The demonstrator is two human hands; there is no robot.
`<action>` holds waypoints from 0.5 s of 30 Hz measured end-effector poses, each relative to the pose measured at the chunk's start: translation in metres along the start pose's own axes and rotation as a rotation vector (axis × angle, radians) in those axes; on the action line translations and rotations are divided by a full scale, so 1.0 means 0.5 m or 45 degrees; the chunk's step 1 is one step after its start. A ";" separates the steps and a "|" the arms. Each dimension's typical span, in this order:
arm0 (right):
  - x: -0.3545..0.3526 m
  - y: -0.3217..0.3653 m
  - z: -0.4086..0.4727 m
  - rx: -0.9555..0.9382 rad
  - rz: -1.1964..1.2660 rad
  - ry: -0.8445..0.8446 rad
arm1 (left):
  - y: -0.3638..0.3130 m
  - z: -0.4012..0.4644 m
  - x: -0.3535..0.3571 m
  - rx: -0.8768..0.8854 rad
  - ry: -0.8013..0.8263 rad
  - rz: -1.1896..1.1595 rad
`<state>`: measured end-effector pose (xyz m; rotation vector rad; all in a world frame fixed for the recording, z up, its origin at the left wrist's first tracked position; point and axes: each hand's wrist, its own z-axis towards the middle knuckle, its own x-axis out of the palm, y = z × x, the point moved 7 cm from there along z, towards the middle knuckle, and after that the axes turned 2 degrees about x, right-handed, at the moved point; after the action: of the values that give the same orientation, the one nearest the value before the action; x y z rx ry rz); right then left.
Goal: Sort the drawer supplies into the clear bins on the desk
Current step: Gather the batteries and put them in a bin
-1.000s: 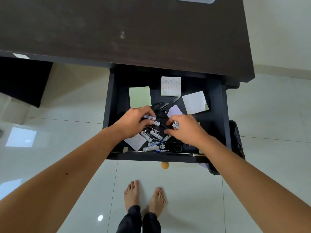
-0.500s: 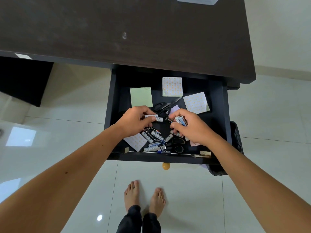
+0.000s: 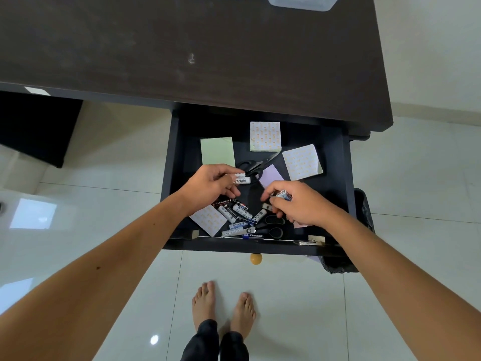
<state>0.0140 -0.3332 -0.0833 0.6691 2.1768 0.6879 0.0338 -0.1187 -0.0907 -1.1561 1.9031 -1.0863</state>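
Left hand [image 3: 210, 188]: hovering over the open drawer [image 3: 347, 178], fingers curled and gripping two white batteries [image 3: 240, 177], one of them lettered "eybright".
Green note pad [image 3: 218, 151]: lying flat at the drawer's rear left, just behind the left hand.
Loose batteries [image 3: 235, 212]: lying in a heap on the drawer floor between the two hands, near the front edge; some are resting on a patterned note pad [image 3: 208, 219].
Rear scissors [image 3: 256, 165]: lying with black handles just beside the held batteries, blades pointing to the rear right.
Patterned pads: one [image 3: 265, 136] sitting at the rear centre, one [image 3: 302, 161] sitting tilted at the rear right.
Lilac note pad [image 3: 270, 176]: lying between the rear scissors and the right hand.
Front scissors [image 3: 273, 225]: lying partly under the right hand, beside the battery heap.
Right hand [image 3: 299, 201]: fingers curled, clamping a cluster of batteries [image 3: 283, 195] above the drawer floor.
Clear bin [image 3: 303, 2]: standing on the dark worktop [image 3: 182, 48] at its far edge, well apart from the drawer; contents cannot be told.
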 end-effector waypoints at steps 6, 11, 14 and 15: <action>-0.005 -0.006 0.004 -0.054 -0.253 -0.103 | 0.005 0.000 0.000 -0.059 -0.030 -0.186; 0.007 -0.005 0.012 -0.083 -0.443 -0.102 | -0.002 -0.001 0.004 -0.017 -0.022 -0.268; 0.013 0.000 0.015 -0.099 -0.504 -0.089 | 0.002 -0.001 0.004 -0.015 -0.020 -0.255; 0.013 0.003 0.014 -0.113 -0.485 -0.087 | 0.003 -0.001 0.004 -0.018 -0.011 -0.255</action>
<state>0.0159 -0.3259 -0.0897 0.2169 2.1143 0.5461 0.0319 -0.1201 -0.0921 -1.3808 1.8204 -1.1728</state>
